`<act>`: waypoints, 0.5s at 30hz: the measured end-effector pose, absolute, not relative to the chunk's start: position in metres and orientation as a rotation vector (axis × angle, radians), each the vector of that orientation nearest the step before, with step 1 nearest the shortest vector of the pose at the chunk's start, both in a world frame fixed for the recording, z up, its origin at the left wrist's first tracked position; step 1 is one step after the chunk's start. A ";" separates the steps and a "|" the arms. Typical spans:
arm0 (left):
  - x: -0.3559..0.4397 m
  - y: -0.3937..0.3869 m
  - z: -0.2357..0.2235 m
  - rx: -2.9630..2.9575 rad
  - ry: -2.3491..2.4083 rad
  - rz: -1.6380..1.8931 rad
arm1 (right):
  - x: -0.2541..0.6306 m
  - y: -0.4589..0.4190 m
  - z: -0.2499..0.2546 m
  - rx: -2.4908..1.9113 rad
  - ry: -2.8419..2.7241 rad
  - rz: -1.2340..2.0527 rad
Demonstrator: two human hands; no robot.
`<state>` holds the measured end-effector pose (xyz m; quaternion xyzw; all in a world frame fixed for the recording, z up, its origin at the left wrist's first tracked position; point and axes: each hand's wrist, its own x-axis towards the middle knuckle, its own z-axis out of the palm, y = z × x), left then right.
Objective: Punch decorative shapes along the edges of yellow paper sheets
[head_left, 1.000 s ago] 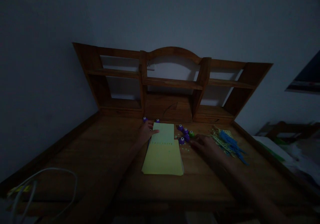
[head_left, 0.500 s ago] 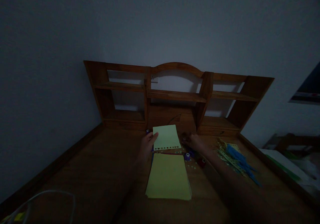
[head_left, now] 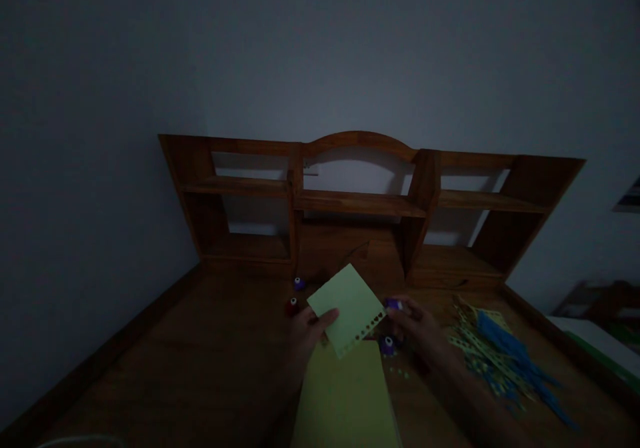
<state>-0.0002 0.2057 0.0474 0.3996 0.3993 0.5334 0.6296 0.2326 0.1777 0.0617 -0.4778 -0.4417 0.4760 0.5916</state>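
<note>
Along the far edge of the brown wooden table (head_left: 200,348) stands a brown wooden hutch (head_left: 360,203) with an arched top. In front of it, left of centre, sit a small rounded purple punch (head_left: 299,284) and, nearer, a small rounded red punch (head_left: 293,307), just beside the left hand (head_left: 306,331). Another purple punch (head_left: 387,346) stands beside the far right corner of a stack of yellow paper (head_left: 345,395), which runs toward the near edge and out of view. Tiny pale paper bits (head_left: 399,372) lie by it. Near the table's right edge spreads a tangled heap of blue strips (head_left: 510,341) and pale yellow punched strips (head_left: 483,328).

The hutch's open compartments show the wall behind; what its closed drawers hold cannot be told.

A pale yellow-green square sheet (head_left: 350,308), holes along its lower right side, is held tilted above the stack's far end, covering part of it. The left grip is closed on the sheet, thumb on top. The right hand (head_left: 417,325) has its grip closed around a purple punch (head_left: 395,304) at the sheet's right corner.
</note>
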 end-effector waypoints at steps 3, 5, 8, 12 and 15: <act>0.000 0.209 0.043 0.992 0.945 1.196 | 0.226 0.162 0.054 -1.044 -0.905 1.216; -0.001 0.210 0.043 1.038 0.950 1.167 | 0.224 0.158 0.053 -1.029 -0.906 1.288; -0.001 0.209 0.047 1.031 0.991 1.167 | 0.223 0.159 0.053 -1.034 -0.918 1.301; -0.002 0.204 0.051 1.063 1.020 1.174 | 0.222 0.160 0.047 -1.122 -0.976 1.288; 0.001 0.200 0.053 1.089 0.988 1.151 | 0.218 0.157 0.042 -1.202 -1.023 1.319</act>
